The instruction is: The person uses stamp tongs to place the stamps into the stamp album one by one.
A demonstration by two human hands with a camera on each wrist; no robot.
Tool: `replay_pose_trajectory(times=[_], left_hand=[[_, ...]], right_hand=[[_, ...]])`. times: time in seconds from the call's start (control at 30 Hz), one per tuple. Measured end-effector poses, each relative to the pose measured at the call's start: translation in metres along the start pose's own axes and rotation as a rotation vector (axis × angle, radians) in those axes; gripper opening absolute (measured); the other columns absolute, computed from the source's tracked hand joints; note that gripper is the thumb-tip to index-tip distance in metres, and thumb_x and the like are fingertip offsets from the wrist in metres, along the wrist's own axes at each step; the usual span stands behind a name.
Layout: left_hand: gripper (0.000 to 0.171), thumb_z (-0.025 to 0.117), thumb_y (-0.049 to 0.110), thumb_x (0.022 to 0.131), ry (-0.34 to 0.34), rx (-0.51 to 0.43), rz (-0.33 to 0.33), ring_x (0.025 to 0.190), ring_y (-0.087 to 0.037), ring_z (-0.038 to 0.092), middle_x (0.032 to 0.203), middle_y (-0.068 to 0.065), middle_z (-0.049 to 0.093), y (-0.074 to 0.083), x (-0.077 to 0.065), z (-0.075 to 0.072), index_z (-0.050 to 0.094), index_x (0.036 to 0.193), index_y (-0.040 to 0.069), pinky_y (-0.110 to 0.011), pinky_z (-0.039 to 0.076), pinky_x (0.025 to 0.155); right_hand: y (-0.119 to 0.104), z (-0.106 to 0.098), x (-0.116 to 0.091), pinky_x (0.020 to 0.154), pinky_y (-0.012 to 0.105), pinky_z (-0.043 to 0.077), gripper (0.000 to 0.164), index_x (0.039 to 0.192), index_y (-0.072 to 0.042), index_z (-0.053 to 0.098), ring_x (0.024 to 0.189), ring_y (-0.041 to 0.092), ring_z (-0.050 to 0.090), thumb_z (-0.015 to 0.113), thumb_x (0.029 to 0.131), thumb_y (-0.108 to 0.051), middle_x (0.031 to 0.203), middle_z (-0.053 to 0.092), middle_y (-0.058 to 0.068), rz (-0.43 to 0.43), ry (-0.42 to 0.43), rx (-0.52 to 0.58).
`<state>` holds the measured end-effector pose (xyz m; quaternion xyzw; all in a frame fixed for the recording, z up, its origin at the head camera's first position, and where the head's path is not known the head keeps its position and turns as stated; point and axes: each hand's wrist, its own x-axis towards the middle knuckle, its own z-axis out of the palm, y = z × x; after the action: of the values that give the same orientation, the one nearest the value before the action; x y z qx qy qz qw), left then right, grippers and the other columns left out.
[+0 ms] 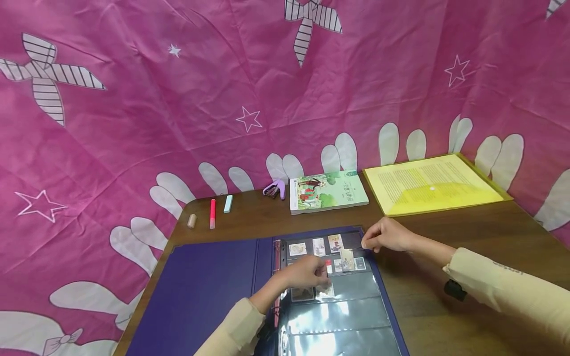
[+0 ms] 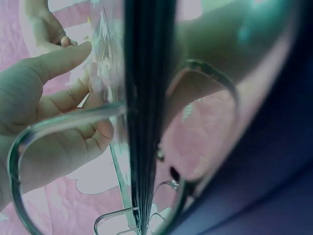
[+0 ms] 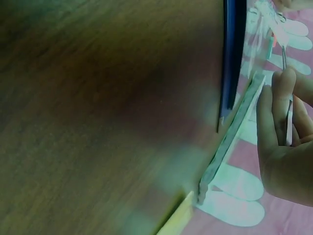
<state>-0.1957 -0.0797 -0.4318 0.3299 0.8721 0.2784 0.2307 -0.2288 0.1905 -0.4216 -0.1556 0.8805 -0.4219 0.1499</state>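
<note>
An open dark blue stamp album [image 1: 200,287] lies on the table, its ringed page of clear pockets [image 1: 338,319] on the right side. Several stamps [image 1: 297,248] sit in the upper rows. My right hand [image 1: 386,235], at the page's upper right edge, grips slim metal tweezers [image 3: 289,131] pointing leftward. At their tips a pale stamp [image 1: 347,260] overlaps the second row. My left hand [image 1: 306,272] rests over the page's left part, fingertips at the pocket surface and partly hiding stamps below. The metal rings [image 2: 19,152] stand beside it in the left wrist view.
Behind the album lie a green-covered book [image 1: 329,192] and a yellow folder [image 1: 438,183] with printed paper. A purple stapler-like tool [image 1: 275,189], a red marker [image 1: 212,213], a light blue stick [image 1: 228,203] and a small tan cylinder [image 1: 192,221] stand at the back left. Pink cloth hangs behind.
</note>
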Motion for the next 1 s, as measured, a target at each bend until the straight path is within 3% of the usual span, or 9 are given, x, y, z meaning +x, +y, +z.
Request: replay_pose_trajectory(times=[0.4, 1.0], left_hand=[[0.013, 0.066, 0.009, 0.083, 0.03, 0.003, 0.045, 0.055, 0.0, 0.042, 0.063, 0.006, 0.05, 0.002, -0.001, 0.001, 0.058, 0.073, 0.004, -0.012, 0.039, 0.055], [0.009, 0.061, 0.005, 0.086, 0.013, 0.018, 0.02, 0.057, 0.001, 0.046, 0.068, -0.002, 0.061, 0.0, 0.002, 0.004, 0.06, 0.076, 0.004, -0.013, 0.043, 0.057]], right_hand=[[-0.004, 0.015, 0.0, 0.057, 0.028, 0.053, 0.013, 0.081, 0.004, 0.072, 0.06, 0.01, 0.057, 0.069, 0.077, -0.008, 0.071, 0.07, 0.011, -0.051, -0.143, 0.105], [0.001, 0.028, -0.01, 0.053, 0.025, 0.05, 0.009, 0.074, 0.005, 0.071, 0.051, 0.008, 0.053, 0.07, 0.072, -0.004, 0.059, 0.063, 0.003, 0.013, -0.201, 0.098]])
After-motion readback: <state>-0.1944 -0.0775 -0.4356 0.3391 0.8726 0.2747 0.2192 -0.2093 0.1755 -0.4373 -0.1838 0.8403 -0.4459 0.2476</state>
